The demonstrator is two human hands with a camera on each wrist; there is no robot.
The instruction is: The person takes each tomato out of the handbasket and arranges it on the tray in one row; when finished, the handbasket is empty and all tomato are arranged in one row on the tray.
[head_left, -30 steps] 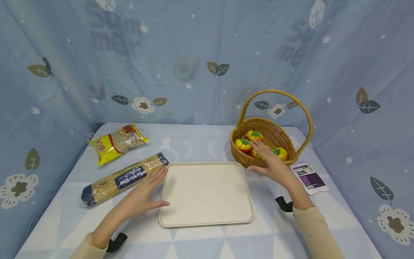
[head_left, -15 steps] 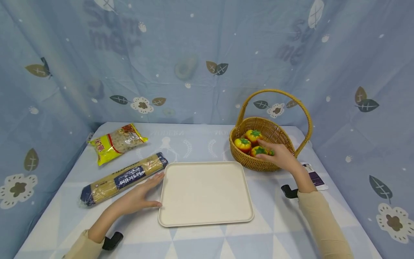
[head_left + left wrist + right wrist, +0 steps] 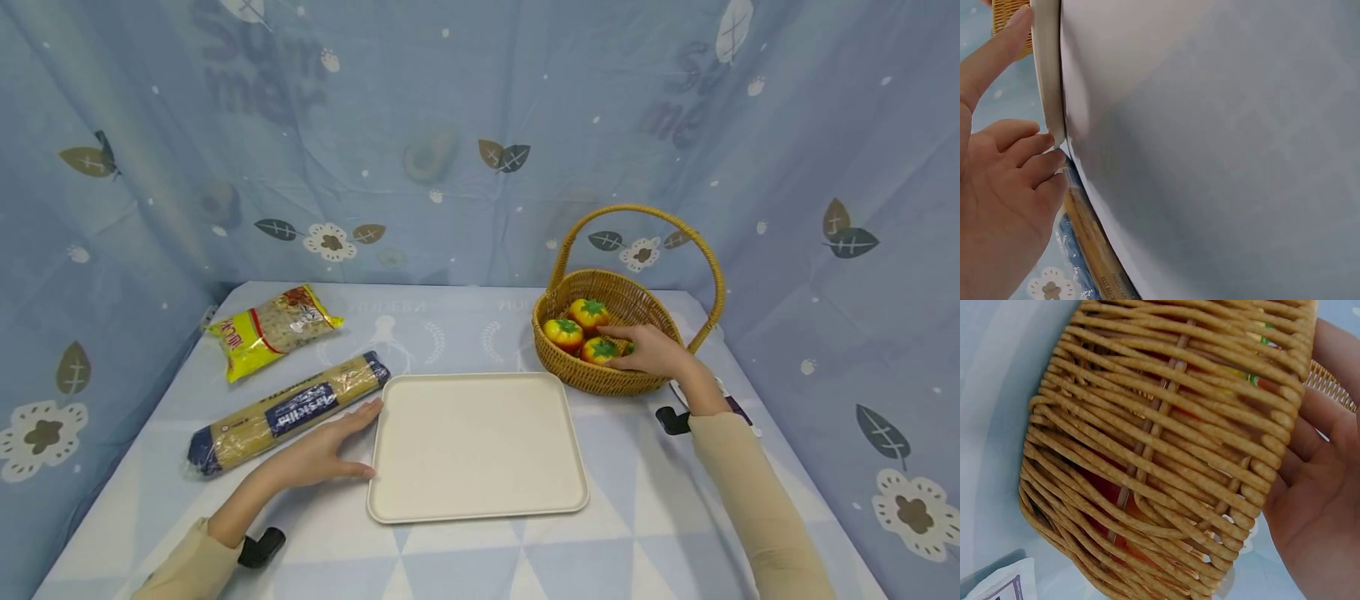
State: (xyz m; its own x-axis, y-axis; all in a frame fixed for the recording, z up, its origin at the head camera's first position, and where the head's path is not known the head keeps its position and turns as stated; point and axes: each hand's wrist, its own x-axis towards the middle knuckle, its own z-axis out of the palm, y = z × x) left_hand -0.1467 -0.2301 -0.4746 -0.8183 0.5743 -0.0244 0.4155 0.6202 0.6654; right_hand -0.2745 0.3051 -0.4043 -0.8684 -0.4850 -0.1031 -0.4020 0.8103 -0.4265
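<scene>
My hands are well apart. My left hand (image 3: 318,454) lies with fingers extended and thumb spread, fingertips at the left rim of the beige tray (image 3: 480,450) on the bench (image 3: 450,567). My right hand (image 3: 654,350) reaches over the rim of the wicker basket (image 3: 596,381), among the yellow-red fruits (image 3: 564,335) inside; I cannot tell whether it grips one. Left of the tray lies a long packet (image 3: 292,415), with a yellow bag (image 3: 277,328) behind.
</scene>
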